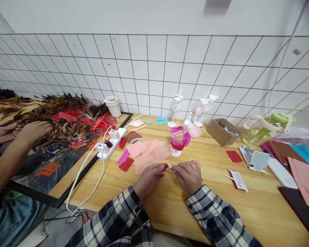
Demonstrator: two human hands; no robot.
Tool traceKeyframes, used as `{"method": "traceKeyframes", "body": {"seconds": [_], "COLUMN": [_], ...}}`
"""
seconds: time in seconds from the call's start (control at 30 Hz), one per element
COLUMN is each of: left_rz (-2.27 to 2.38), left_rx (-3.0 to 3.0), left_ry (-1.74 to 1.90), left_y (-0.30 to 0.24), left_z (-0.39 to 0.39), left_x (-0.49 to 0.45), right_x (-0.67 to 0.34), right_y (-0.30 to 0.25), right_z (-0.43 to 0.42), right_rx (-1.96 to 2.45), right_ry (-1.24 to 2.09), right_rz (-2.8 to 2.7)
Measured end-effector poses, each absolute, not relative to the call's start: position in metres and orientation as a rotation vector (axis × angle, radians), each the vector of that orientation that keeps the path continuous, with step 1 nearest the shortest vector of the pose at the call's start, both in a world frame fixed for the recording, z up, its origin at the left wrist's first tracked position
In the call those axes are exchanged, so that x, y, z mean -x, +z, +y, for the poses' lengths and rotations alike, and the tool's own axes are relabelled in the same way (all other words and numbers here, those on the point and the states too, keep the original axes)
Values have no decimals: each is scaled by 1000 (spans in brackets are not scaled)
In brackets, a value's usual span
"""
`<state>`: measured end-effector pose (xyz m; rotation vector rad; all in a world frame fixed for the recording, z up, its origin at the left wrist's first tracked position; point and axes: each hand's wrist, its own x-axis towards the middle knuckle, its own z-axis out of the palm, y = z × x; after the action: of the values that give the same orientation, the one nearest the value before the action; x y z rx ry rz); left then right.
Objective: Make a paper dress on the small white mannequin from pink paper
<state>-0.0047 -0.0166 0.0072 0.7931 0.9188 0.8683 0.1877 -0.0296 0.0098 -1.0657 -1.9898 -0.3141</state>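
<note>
Near the table's front, my left hand [149,180] is closed, pinching a small red piece [166,165] that is mostly hidden by the fingers. Just right of it, my right hand [189,176] pinches a thin white stick [169,165], its tip beside the red piece; whether they touch I cannot tell. Beyond my hands stands a small white dress-form figure [187,123] wearing a skirt of magenta, peach and red crepe paper [180,137] on a round white base. Peach paper pieces [144,161] lie overlapping to the left, with red [126,164] and magenta [123,156] scraps beside them.
Bare white figures [175,103] stand near the tiled wall. A power strip [110,145] with cables lies left; a cardboard box [222,133], bottle [267,128], phone stand [259,161] and white packet [239,180] lie right. At far left, another person's hands [33,132] work among feathers [74,128].
</note>
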Motion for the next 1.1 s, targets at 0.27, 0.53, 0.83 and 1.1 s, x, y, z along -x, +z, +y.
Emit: {"method": "traceKeyframes", "body": {"seconds": [0.27, 0.53, 0.83, 1.1], "left_rz": [1413, 1313, 1371, 1242], "left_rx": [-1904, -1975, -1503, -2182], "left_ry": [882, 1033, 1017, 978], "left_y": [-2, 1, -14, 0], "left_z": [3, 2, -3, -2], "left_x": [6, -12, -11, -5], "right_x": [-192, -192, -188, -186], "right_y": [-20, -30, -20, -15], "right_z": [-16, -10, -16, -20], "right_rx": [1449, 1447, 1449, 1397], "right_ry": [528, 778, 658, 558], "right_rz": [-1358, -1187, -1343, -1467]}}
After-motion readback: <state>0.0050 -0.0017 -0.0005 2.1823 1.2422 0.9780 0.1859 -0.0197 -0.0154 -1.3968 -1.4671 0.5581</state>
